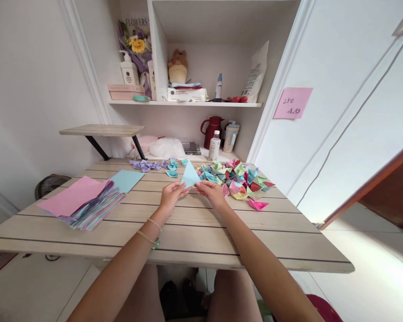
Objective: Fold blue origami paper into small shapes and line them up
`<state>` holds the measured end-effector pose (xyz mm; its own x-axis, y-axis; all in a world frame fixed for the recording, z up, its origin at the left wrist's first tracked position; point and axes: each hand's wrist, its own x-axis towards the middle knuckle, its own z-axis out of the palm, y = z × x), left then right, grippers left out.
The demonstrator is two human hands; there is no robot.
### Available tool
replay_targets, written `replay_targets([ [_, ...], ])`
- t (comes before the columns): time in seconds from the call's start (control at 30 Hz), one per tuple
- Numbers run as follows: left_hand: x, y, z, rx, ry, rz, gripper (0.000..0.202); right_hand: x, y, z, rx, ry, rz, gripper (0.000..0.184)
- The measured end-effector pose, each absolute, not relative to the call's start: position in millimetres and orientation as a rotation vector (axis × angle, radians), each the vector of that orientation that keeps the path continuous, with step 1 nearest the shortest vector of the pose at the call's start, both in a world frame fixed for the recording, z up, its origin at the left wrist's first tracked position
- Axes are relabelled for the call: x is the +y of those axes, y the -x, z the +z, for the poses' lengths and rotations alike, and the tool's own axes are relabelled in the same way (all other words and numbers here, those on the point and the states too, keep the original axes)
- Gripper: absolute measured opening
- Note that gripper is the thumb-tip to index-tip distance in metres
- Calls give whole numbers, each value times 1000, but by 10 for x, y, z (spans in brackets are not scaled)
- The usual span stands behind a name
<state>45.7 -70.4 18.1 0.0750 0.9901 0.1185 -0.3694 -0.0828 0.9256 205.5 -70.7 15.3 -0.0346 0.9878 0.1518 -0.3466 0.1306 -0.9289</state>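
Observation:
A light blue sheet of paper folded into a triangle (190, 175) is held up over the middle of the table, its point facing away from me. My left hand (172, 195) pinches its lower left corner, and my right hand (211, 191) pinches the lower right corner. Just beyond and to the right lies a heap of folded paper boats (237, 176) in many colours, with a bright pink boat (258, 204) apart at the near side. Purple folded papers (147, 166) and a few blue folded papers (172, 166) sit behind my left hand.
On the left of the wooden table (201, 237) lie a stack of coloured paper (94, 208) and a loose blue sheet (127, 180). A small raised shelf (102, 130) stands at the back left. Along the back are a white bottle (214, 146), a red jug (213, 129) and a plastic bag (167, 148).

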Motion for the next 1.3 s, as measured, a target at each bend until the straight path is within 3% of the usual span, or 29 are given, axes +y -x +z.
replay_targets([
  [1.1,-710,-472,169,852,-1178,1270,30,-704,-2128,185,-1117,873,1371,23],
  [1.3,-697,-460,134,860,-1341,1219,27,-707,-2212,207,-1355,981,1163,26],
])
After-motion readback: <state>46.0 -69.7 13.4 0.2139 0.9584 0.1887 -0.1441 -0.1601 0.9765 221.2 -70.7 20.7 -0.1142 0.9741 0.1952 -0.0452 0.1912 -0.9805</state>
